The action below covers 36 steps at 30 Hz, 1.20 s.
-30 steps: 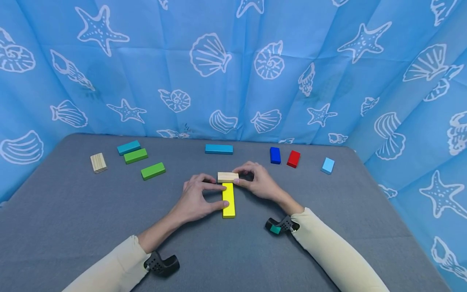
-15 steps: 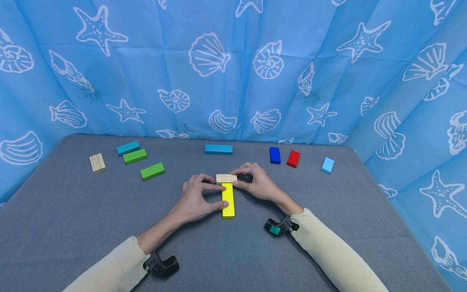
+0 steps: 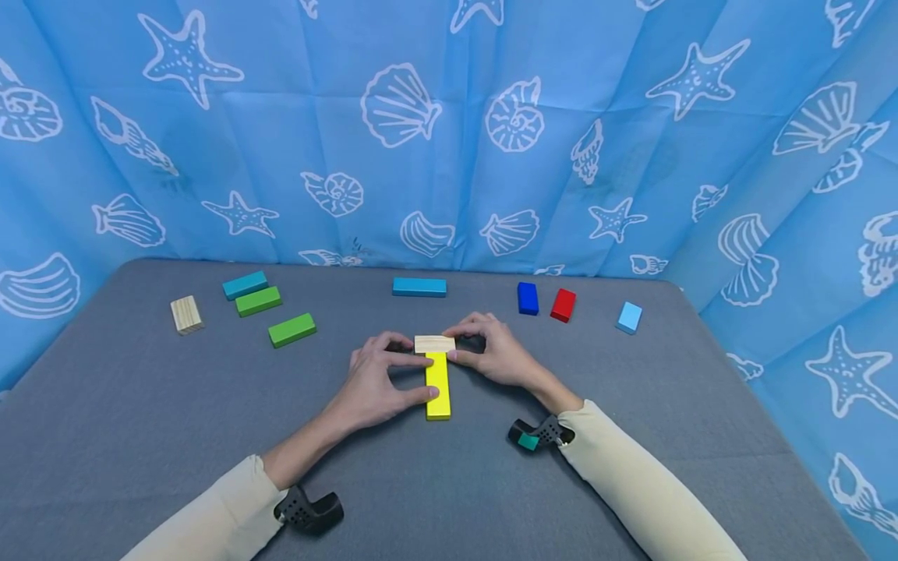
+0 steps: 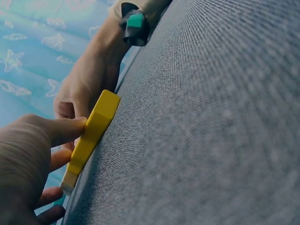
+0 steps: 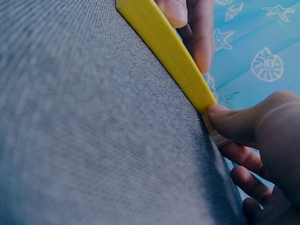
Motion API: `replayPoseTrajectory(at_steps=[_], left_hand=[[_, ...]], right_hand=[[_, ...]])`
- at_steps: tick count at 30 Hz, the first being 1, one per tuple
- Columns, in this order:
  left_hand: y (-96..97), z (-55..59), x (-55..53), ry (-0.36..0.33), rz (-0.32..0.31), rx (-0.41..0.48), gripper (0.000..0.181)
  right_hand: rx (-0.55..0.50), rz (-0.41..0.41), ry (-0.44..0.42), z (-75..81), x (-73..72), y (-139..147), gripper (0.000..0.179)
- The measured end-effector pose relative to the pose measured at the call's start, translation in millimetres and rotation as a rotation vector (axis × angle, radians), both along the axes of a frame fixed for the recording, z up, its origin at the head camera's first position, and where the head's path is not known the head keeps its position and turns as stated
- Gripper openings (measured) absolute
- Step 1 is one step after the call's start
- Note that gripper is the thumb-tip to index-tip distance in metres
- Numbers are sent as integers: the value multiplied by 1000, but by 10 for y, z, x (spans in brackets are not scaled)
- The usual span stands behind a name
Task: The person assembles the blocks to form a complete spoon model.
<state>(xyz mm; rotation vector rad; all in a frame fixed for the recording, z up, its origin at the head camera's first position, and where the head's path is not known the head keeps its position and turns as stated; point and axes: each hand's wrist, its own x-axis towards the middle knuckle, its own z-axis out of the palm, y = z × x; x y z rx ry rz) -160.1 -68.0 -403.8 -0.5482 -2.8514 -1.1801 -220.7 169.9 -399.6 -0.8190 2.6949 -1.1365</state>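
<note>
A long yellow block (image 3: 438, 387) lies flat on the grey cloth, pointing away from me. Across its far end sits a plain wooden block (image 3: 434, 344), so the two form a T. My left hand (image 3: 376, 382) rests its straight thumb and index finger on the yellow block's left edge; its other fingers reach toward the wooden block. With thumb and index finger, my right hand (image 3: 494, 351) pinches the wooden block's right end. The right wrist view has the right thumb beside the joint between the yellow block (image 5: 168, 51) and the wooden one (image 5: 217, 136).
Far left lie a wooden block (image 3: 186, 315), a teal block (image 3: 245, 285) and two green blocks, one nearer (image 3: 292, 330). Another teal block (image 3: 418, 287) is at back centre. To the right are dark blue (image 3: 528, 298), red (image 3: 563, 305) and light blue (image 3: 629, 318) blocks. A curtain hangs behind.
The wooden block has shifted slightly toward me and left, up to the yellow block's far end, with my right hand following. The left hand stays on the yellow block.
</note>
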Motion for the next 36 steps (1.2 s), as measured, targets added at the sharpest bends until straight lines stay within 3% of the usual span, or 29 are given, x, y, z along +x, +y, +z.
replayPoseTrajectory(at_steps=[5, 10, 16, 25, 30, 36], left_hand=[[-12, -14, -5, 27, -21, 6, 42], [-37, -31, -13, 77, -81, 17, 43], [-60, -32, -12, 77, -127, 9, 41], [-60, -33, -20, 57, -127, 6, 40], [-55, -43, -28, 47, -117, 5, 39], [-43, -34, -28, 29, -105, 11, 39]], right_hand=[[-2, 1, -1, 5, 3, 1, 34], [-6, 2, -1, 11, 3, 3, 34], [-6, 3, 3, 11, 1, 5, 34], [-13, 16, 8, 7, -6, 17, 35], [-67, 29, -6, 58, -40, 77, 40], [-120, -43, 8, 191, -89, 283, 41]])
